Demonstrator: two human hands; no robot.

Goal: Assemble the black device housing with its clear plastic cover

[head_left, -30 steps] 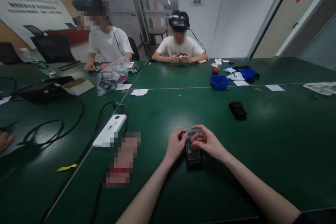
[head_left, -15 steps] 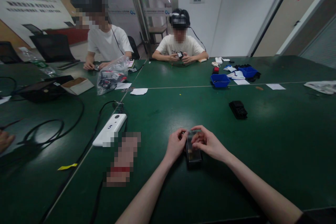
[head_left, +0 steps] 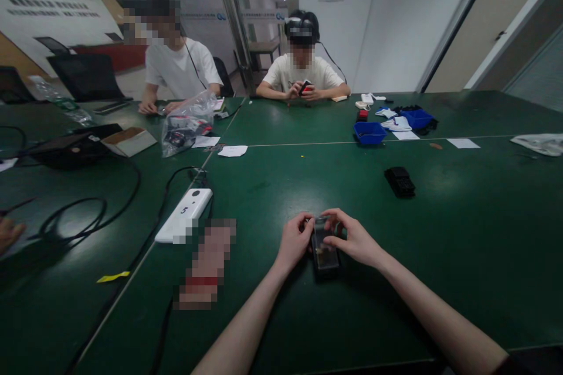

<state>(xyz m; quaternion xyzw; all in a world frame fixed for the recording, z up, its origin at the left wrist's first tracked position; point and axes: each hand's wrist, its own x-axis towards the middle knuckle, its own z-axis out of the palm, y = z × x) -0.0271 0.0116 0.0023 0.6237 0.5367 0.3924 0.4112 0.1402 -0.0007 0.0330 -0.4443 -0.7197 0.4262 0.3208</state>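
In front of me on the green table lies a black box with a glossy, see-through-looking top; what is inside cannot be made out. My left hand grips its upper left edge, fingers bent and thumb pressed to the side. Over the upper right part is my right hand, its fingers curved and apart, with the thumb over the glossy top and the index fingertip near the far edge. The fingertips of both hands are partly hidden. Further right lies a separate black object of unclear kind.
Left of me are a white power bank marked 5, a blurred-out item and black cables. Blue trays and papers lie farther back. Two people sit opposite; another person's hand shows at the left edge.
My right hand's fingers have shifted slightly right and spread a little over the box top. My left hand stays in place. The person opposite has turned the small object in their hands, now showing red.
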